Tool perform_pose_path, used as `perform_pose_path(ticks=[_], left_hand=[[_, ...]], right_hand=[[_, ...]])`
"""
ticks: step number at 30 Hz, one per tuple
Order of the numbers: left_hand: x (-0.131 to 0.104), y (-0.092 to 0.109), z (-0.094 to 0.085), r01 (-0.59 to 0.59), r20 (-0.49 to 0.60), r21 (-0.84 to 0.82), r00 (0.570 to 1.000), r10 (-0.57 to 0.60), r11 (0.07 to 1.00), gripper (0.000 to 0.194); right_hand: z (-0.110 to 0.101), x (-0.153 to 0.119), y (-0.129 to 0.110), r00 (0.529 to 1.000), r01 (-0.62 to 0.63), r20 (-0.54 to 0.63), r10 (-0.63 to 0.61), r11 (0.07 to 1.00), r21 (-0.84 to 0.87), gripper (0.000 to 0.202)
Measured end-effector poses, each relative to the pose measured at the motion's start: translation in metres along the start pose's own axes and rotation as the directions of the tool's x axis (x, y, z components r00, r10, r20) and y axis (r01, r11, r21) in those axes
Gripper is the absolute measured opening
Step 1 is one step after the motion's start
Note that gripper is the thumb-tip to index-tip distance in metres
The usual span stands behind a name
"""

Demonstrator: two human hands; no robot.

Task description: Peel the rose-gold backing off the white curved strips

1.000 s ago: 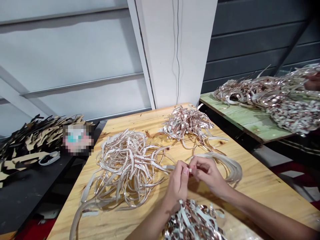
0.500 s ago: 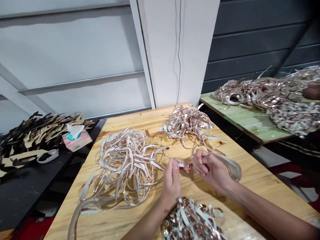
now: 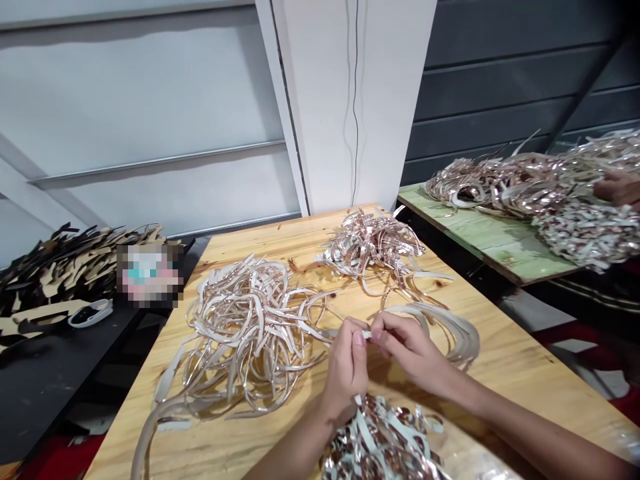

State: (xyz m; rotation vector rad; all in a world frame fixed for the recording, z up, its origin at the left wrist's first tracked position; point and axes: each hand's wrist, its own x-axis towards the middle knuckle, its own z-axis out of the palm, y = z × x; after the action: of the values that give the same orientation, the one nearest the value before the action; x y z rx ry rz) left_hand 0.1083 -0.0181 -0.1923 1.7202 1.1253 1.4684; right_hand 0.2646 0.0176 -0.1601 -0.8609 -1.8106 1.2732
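Observation:
At the middle of the wooden table (image 3: 505, 380), my left hand (image 3: 346, 363) pinches a short shiny strip (image 3: 367, 335) between thumb and fingers. My right hand (image 3: 407, 347) has its fingertips closed on the strip's other end, close to my left fingertips. Left of my hands lies a loose tangle of long strips (image 3: 250, 327). Below them, near the front edge, sits a bunch of short curled strips (image 3: 383, 443). A curved bundle of flat strips (image 3: 463, 333) rests behind my right hand.
A copper-coloured pile (image 3: 373, 243) lies at the table's back. On the left, a dark table (image 3: 75, 373) holds black and tan scraps (image 3: 75, 267). On the right, a green table (image 3: 520, 253) bears more shiny strips (image 3: 590, 233), with another person's hand (image 3: 620, 188) there.
My right hand has moved left and closed its fingertips on the strip by my left hand. At the right table, the other person's hand shows farther into view.

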Motion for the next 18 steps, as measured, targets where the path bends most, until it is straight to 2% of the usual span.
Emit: perform_pose_path(ticks=[3,6,10,13,15,18], left_hand=[[0.0,0.002,0.002,0.022,-0.016,-0.042,1.0,-0.023,0.999,0.037],[0.0,0.002,0.003,0.068,-0.016,-0.115,0.997,-0.07,0.991,0.038],[0.0,0.0,0.005,0.107,-0.026,-0.223,0.993,-0.116,0.969,0.04],[0.0,-0.003,0.006,0.164,-0.037,-0.286,0.983,-0.182,0.944,0.042],[0.0,-0.006,0.005,0.22,-0.032,-0.344,0.969,-0.245,0.913,0.043],[0.001,-0.009,0.003,0.235,0.02,-0.383,0.969,-0.246,0.893,0.049]], right_hand=[[-0.002,0.002,0.008,0.999,-0.037,-0.004,0.038,0.984,0.174,0.029],[0.0,0.005,0.013,0.995,-0.086,-0.013,0.098,0.929,0.361,0.027],[0.005,0.008,0.01,0.979,-0.14,-0.022,0.203,0.746,0.651,0.029],[0.007,0.008,0.009,0.971,-0.14,-0.019,0.239,0.632,0.762,0.031],[0.006,0.007,0.01,0.975,-0.116,-0.039,0.218,0.655,0.746,0.031],[0.006,0.001,0.014,0.992,-0.032,-0.08,0.097,0.809,0.587,0.031]])
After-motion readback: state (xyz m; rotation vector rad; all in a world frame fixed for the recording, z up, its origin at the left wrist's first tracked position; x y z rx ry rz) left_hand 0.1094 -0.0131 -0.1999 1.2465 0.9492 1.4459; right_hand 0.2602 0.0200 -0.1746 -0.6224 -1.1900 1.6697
